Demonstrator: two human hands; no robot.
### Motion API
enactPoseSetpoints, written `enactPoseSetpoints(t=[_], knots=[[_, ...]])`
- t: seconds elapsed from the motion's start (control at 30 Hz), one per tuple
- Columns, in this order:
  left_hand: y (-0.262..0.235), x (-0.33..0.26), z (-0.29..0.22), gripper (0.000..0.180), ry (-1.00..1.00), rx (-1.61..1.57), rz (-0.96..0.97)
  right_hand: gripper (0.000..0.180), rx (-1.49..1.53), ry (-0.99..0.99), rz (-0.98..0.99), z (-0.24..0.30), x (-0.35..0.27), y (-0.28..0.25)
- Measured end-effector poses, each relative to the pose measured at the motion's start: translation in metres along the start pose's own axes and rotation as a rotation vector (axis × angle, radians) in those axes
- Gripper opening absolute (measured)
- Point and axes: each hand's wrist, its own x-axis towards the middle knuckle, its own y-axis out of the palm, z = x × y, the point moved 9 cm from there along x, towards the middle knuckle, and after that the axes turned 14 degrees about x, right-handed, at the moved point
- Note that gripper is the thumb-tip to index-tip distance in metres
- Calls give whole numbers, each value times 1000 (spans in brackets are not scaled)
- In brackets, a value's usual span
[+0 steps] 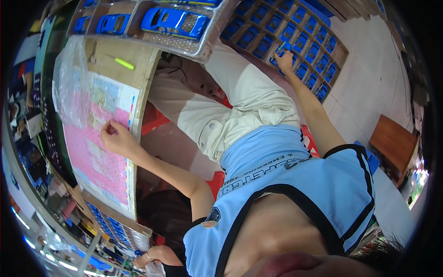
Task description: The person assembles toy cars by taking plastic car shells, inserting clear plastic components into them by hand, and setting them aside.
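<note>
My right hand reaches into a large divided tray at the upper right. Its fingers close on a blue toy car body among rows of similar ones. My left hand is over a pink printed sheet on the workbench. Thumb and fingertips of that hand are pinched together; what they hold, if anything, is hidden. Ahead, a clear plastic tray on the bench's far end carries several larger-looking blue toy car bodies.
A yellow-green pen-like stick lies on the bench beside crumpled clear plastic. At the lower left, a co-worker's hand is near another tray of blue parts. A brown wooden stool-like piece stands on the tiled floor at right.
</note>
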Motion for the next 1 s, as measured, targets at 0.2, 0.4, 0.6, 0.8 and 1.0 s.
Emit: enactPoseSetpoints(t=[0.2, 0.4, 0.6, 0.8, 1.0], knots=[[-19, -2, -1, 14, -128, -29, 14, 69, 251, -22, 0, 20, -10, -11], [-17, -14, -21, 16, -202, -639, 78, 62, 890, -381, 468, 150, -67, -46], [-24, -31, -77, 25, -278, -1089, 345, 81, 1108, -168, 1160, 248, -203, -76], [-30, -49, -122, 27, -211, -1229, 519, 93, 1352, 62, 1522, 326, -281, -111], [-30, -67, -142, 27, -196, -1295, 639, 96, 1468, 55, 1628, 357, -288, -119]])
